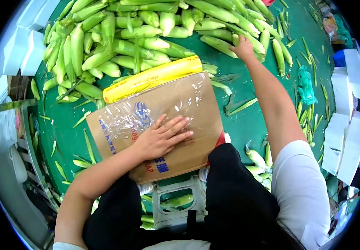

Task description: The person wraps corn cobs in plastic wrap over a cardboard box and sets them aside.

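Note:
My left hand (164, 137) lies flat, fingers stretched, on a brown cardboard box (201, 108) with printed lettering. Clear plastic film (180, 92) covers part of its top. Along the box's far edge lies a yellow roll of wrap (153, 79). Farther off to the right, my right hand (243, 48) reaches into a pile of green-husked corn (142, 43). Its thumb and fingers close around the end of an ear of corn (235, 39); the rest of that ear is hard to separate from its neighbours.
A small grey plastic stool (163, 208) is between my legs. Loose husk leaves (243, 107) litter the green floor (246, 129). Film-wrapped corn (256, 158) lies by my right knee. White foam boxes (340, 125) line the right, others (32, 52) the left. A green plastic bag (307, 85) sits right.

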A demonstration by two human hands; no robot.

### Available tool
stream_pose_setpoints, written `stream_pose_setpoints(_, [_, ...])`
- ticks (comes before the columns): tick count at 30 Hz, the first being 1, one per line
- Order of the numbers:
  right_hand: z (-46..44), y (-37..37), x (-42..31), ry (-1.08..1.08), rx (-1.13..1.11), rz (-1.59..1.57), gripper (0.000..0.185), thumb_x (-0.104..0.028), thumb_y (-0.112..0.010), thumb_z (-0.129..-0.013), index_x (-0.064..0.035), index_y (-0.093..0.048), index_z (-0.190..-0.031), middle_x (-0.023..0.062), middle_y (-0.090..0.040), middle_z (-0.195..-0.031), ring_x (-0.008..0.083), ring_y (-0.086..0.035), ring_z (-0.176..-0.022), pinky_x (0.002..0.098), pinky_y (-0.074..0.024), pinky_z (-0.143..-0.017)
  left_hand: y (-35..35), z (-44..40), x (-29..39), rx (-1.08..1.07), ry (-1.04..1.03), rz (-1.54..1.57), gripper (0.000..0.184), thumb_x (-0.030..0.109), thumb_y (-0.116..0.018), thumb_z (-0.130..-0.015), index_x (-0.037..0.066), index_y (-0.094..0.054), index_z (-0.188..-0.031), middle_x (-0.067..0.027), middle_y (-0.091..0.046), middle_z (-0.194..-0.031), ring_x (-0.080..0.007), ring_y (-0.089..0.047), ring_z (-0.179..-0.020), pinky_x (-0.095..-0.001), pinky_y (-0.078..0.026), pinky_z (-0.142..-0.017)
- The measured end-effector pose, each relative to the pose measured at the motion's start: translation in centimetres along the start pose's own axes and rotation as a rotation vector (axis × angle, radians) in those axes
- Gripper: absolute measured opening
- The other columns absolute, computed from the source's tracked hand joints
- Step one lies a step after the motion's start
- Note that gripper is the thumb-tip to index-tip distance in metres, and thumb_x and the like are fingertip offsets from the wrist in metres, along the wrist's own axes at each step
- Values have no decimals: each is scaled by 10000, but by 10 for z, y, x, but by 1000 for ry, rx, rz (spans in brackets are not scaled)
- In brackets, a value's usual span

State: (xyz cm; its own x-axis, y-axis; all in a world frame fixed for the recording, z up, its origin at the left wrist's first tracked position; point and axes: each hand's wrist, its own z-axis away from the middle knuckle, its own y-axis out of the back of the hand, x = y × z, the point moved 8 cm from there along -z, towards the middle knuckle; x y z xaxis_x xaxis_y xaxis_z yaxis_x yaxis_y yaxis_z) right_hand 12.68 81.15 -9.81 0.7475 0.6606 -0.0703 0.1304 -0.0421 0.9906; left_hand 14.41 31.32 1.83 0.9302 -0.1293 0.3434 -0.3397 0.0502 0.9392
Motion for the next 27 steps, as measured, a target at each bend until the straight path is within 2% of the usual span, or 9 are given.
stream_pose_setpoints(4, [19,22,-4,68,-86,198,466,-311,-827,-806,-144,-637,-1198,155,-610,-1224,355,-619,-1166,492,-571,-901,4,17,3,85,-151,95,608,208,-488,-1004,255,-394,-1602,-59,-331,-1692,-241,-323,-1552,-520,-200,-1257])
stream_pose_setpoints(8, [97,163,-25,194,355,-179,539,-349,-858,-802,-112,-653,-1241,114,-654,-1182,336,-647,-1107,425,-542,-915,38,40,-12,481,-28,233,742,196,-701,-880,223,-431,-1571,-91,-372,-1669,-271,-361,-1532,-545,-235,-1242])
stream_pose_setpoints(11, [184,281,-106,449,487,-471,538,-157,-887,-773,-28,-623,-1224,110,-659,-1175,281,-652,-1093,395,-519,-969,114,21,-16,792,247,171,852,229,-828,-759,190,-479,-1535,-167,-401,-1626,-362,-377,-1503,-577,-256,-1227])
stream_pose_setpoints(12, [202,281,-118,283,224,-1017,621,-170,-883,-786,-9,-575,-1302,104,-631,-1255,241,-632,-1162,383,-510,-1020,135,11,-14,755,260,67,886,198,-854,-726,167,-472,-1525,-186,-449,-1568,-387,-426,-1453,-584,-294,-1194])
stream_pose_setpoints(15, [253,272,-185,201,-425,-1554,1055,-264,-952,-735,-42,-356,-1577,103,-506,-1461,243,-537,-1331,422,-465,-1103,155,10,-39,637,254,50,1014,118,-927,-598,109,-462,-1499,-230,-577,-1382,-448,-580,-1254,-520,-483,-1037])
stream_pose_setpoints(17, [279,224,-167,271,-505,-979,1084,-185,-946,-711,-102,-339,-1605,113,-498,-1486,281,-505,-1367,408,-458,-1095,150,27,-60,586,353,162,879,108,-887,-683,107,-486,-1466,-215,-612,-1314,-402,-625,-1165,-448,-541,-945])
stream_pose_setpoints(20, [310,173,-131,500,-193,-486,702,-116,-897,-728,-124,-640,-1381,149,-576,-1328,314,-603,-1148,394,-526,-964,113,60,-89,387,558,319,768,132,-854,-743,103,-509,-1428,-194,-627,-1292,-367,-630,-1157,-444,-537,-956])
stream_pose_setpoints(22, [324,135,-95,455,-148,-666,489,-65,-858,-757,-115,-717,-1222,133,-633,-1168,302,-649,-1006,372,-553,-842,90,67,-93,252,535,298,705,146,-843,-766,95,-532,-1397,-170,-630,-1292,-357,-628,-1155,-438,-530,-972])
stream_pose_setpoints(27, [278,181,-118,383,134,-607,84,18,-684,-921,-23,-611,-917,131,-654,-876,315,-655,-783,370,-541,-676,82,60,-91,189,426,173,646,187,-826,-804,82,-580,-1392,-120,-625,-1241,-354,-605,-1150,-431,-510,-995])
